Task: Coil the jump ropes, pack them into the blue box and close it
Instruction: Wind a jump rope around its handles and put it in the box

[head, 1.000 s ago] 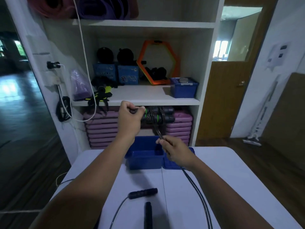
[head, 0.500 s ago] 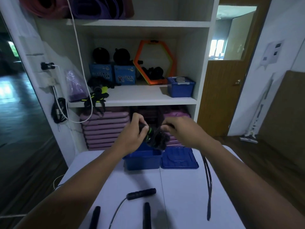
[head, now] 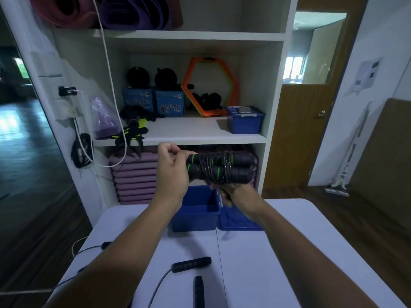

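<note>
Jutting rightward from the left hand point(head: 172, 172), jump rope point(head: 219, 167) hovers above blue box point(head: 195, 220).

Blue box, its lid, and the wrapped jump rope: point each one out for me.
blue box point(head: 193, 221), head view, front wall.
lid point(head: 235, 222), head view, top face.
wrapped jump rope point(head: 219, 167), head view, cord wound round the handles.
</note>
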### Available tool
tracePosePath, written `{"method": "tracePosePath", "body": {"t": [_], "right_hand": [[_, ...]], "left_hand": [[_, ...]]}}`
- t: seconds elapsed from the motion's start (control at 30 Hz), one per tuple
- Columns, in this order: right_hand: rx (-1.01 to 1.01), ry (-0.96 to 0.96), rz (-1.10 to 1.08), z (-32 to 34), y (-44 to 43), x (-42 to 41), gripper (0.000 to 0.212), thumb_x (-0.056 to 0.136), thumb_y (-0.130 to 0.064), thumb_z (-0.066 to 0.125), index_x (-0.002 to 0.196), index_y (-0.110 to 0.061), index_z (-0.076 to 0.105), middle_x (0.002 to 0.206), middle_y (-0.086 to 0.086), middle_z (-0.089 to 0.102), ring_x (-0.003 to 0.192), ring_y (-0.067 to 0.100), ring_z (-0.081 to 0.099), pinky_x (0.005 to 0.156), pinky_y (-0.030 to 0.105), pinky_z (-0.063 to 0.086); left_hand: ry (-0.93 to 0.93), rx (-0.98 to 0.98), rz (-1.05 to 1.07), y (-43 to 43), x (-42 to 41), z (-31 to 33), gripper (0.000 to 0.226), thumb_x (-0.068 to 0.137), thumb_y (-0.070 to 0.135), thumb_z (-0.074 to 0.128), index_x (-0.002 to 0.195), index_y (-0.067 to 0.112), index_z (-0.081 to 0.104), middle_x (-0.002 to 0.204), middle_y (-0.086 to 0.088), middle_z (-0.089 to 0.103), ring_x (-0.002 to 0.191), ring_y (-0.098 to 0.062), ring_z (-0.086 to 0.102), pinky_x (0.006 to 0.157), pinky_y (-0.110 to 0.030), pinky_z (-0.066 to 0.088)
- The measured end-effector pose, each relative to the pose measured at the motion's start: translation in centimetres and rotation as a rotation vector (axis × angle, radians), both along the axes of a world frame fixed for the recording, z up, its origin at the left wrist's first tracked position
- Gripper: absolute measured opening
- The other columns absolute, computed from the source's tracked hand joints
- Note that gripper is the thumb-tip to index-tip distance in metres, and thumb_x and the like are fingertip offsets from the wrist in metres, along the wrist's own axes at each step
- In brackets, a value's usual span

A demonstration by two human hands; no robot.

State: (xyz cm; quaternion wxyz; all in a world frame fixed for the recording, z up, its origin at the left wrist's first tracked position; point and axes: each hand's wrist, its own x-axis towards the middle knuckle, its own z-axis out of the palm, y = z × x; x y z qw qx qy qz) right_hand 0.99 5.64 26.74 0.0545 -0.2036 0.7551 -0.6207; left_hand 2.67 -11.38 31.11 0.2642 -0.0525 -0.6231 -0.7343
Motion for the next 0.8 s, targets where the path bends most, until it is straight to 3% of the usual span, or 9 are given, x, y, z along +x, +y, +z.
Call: {"method": "tracePosePath", "body": {"t": [0.07, 0.13, 0.2, 0.3, 0.37, 0.43, 0.53, 0.67, 0.8], "right_hand": [[-0.036, -0.046, -0.017, -1.5, -1.2, -0.3, 0.029, 0.104, -0.023, 0.043, 0.095, -0.003, 0.062, 0.064, 0.002, 0.042, 0.050, 0.016, 0.034, 0.051, 0.031, 0.031], [0.043, -0.046, -0.027, -2.2, -1.4, 0.1, 0.031, 0.105, -0.027, 0.042, 0.101, -0.004, 0.062, 0.066, 0.004, 0.039, 0.048, 0.015, 0.035, 0.048, 0.028, 0.031], [0.167, -0.036, 0.010, -3.1, -1.1, 0.6, 0.030, 0.105, -0.028, 0.042, 0.103, -0.005, 0.061, 0.064, 0.002, 0.038, 0.045, 0.011, 0.034, 0.045, 0.023, 0.032], [0.310, -0.037, 0.019, -3.6, -0.3, 1.1, 0.028, 0.102, -0.030, 0.046, 0.099, -0.005, 0.059, 0.067, 0.004, 0.039, 0.051, 0.010, 0.034, 0.048, 0.024, 0.032], [0.479, 0.091, 0.028, -3.1, -0.1, 1.5, 0.029, 0.100, -0.034, 0.049, 0.094, -0.007, 0.058, 0.069, 0.002, 0.045, 0.058, 0.012, 0.040, 0.056, 0.031, 0.036], [0.658, 0.258, 0.048, -1.9, -0.1, 1.8, 0.026, 0.100, -0.036, 0.049, 0.094, -0.013, 0.060, 0.074, 0.000, 0.055, 0.063, 0.013, 0.047, 0.061, 0.031, 0.039], [0.850, 0.480, -0.032, 1.4, 0.5, 1.9, 0.022, 0.101, -0.037, 0.048, 0.099, -0.020, 0.062, 0.085, -0.001, 0.064, 0.073, 0.016, 0.057, 0.066, 0.037, 0.046], [0.843, 0.594, -0.102, 4.9, 1.6, 0.8, 0.025, 0.100, -0.036, 0.049, 0.100, -0.020, 0.067, 0.089, 0.000, 0.070, 0.078, 0.018, 0.063, 0.073, 0.044, 0.054], [0.511, 0.334, -0.012, 5.0, 2.6, -0.5, 0.022, 0.100, -0.029, 0.052, 0.095, -0.014, 0.067, 0.083, -0.002, 0.068, 0.073, 0.017, 0.063, 0.072, 0.037, 0.055]], "left_hand": [[0.025, -0.168, 0.116, -0.3, -0.8, -0.4, 0.017, 0.100, 0.008, 0.045, 0.092, 0.021, 0.038, 0.084, -0.005, 0.065, 0.068, -0.014, 0.055, 0.058, -0.044, 0.051], [0.070, -0.338, 0.213, -0.9, -1.4, -0.9, 0.011, 0.101, 0.009, 0.043, 0.096, 0.015, 0.036, 0.083, -0.005, 0.059, 0.056, -0.005, 0.045, 0.051, -0.028, 0.041], [0.094, -0.442, 0.291, -1.9, -2.2, -1.3, 0.007, 0.102, 0.010, 0.041, 0.099, 0.011, 0.036, 0.085, -0.011, 0.058, 0.057, -0.005, 0.046, 0.052, -0.032, 0.040], [0.084, -0.539, 0.366, -3.9, -3.6, -2.0, 0.004, 0.103, 0.011, 0.038, 0.102, 0.010, 0.035, 0.084, -0.009, 0.056, 0.069, -0.019, 0.056, 0.057, -0.038, 0.044], [0.081, -0.638, 0.386, -4.6, -4.2, -2.8, 0.004, 0.104, 0.011, 0.037, 0.102, 0.011, 0.034, 0.076, -0.004, 0.052, 0.063, -0.024, 0.054, 0.052, -0.042, 0.041], [0.078, -0.746, 0.372, -4.7, -4.2, -3.9, 0.006, 0.104, 0.012, 0.038, 0.101, 0.014, 0.033, 0.067, -0.001, 0.048, 0.053, -0.021, 0.048, 0.047, -0.038, 0.034], [0.071, -0.875, 0.244, -4.6, -3.6, -5.6, 0.007, 0.105, 0.016, 0.038, 0.101, 0.019, 0.033, 0.063, -0.002, 0.047, 0.048, -0.022, 0.044, 0.044, -0.042, 0.032], [0.123, -0.892, 0.000, -3.7, -1.8, -6.1, 0.014, 0.105, 0.022, 0.040, 0.099, 0.032, 0.031, 0.072, -0.011, 0.053, 0.052, -0.019, 0.045, 0.049, -0.049, 0.037], [0.200, -0.703, -0.166, -2.9, -0.3, -4.3, 0.014, 0.103, 0.027, 0.042, 0.099, 0.039, 0.035, 0.093, 0.001, 0.063, 0.078, -0.007, 0.058, 0.068, -0.033, 0.050]]}}
